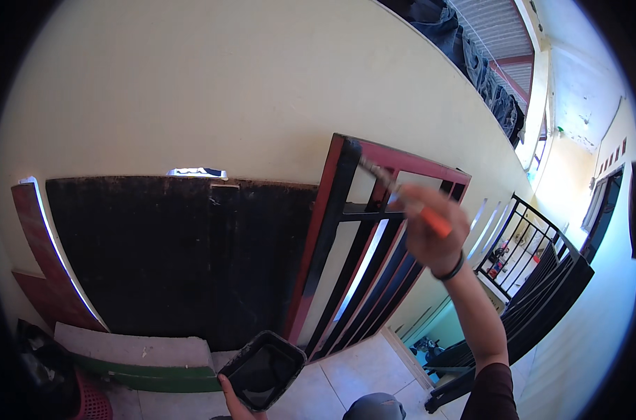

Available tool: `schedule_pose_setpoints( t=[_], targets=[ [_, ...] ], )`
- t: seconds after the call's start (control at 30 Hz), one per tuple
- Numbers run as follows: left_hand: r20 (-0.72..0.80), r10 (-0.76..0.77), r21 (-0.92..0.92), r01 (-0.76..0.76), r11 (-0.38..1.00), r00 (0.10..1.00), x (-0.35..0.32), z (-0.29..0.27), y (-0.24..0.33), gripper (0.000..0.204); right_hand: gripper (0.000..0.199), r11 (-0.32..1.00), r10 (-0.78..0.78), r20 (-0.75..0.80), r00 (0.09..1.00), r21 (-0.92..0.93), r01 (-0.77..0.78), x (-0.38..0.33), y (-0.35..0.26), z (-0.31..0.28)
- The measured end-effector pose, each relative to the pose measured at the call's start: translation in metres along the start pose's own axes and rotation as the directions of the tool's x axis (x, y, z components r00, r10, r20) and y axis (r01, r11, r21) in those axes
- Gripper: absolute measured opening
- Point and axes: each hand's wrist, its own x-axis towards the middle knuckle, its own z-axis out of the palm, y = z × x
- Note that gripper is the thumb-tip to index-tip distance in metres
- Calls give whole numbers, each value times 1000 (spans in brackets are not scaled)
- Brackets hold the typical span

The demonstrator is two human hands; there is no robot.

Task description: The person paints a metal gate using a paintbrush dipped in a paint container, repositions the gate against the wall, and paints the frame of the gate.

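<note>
Against the pale wall (192, 91): a barred frame (347, 266) leans here, its foot on the pale floor tiles (363, 364).
Right hand (417, 241): its fingers are closed around a paint brush (437, 222) with an orange handle. The brush tip is at the frame's top left corner. It looks like it touches, but blur makes it hard to be sure.
Left hand (238, 406): one finger or thumb lies along the edge of a black tray (288, 344) and holds it. I cannot see the other fingers.
Tray: it is low down, by the frame's foot, with dark wet-looking paint inside.
Black parts: the inner face of the left post, the top left corner and many bar faces. These look done.
Red parts: most of the top rail, the left post's outer edge and some bar sides. If all should be black, I think a good bit is left.
Beside the frame: a big dark board (136, 259) stands by the wall, with a low bench (136, 346) in front.
</note>
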Motion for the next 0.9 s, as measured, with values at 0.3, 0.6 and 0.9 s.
schedule_pose_setpoints(
  t=[0.3, 0.6, 0.9],
  targets=[
    [6, -3, 32, 2, 999, 1000, -4, 2, 0, 76, 27, 834, 459, 78, 885, 305, -460, 13, 12, 3],
    [26, 9, 10, -9, 1000, 1000, -3, 0, -2, 83, 35, 649, 679, -37, 733, 498, -575, 48, 40, 8],
    [-24, -25, 10, 25, 1000, 999, -12, 6, 4, 82, 33, 598, 733, -26, 680, 502, -625, 38, 40, 4]
  ],
)
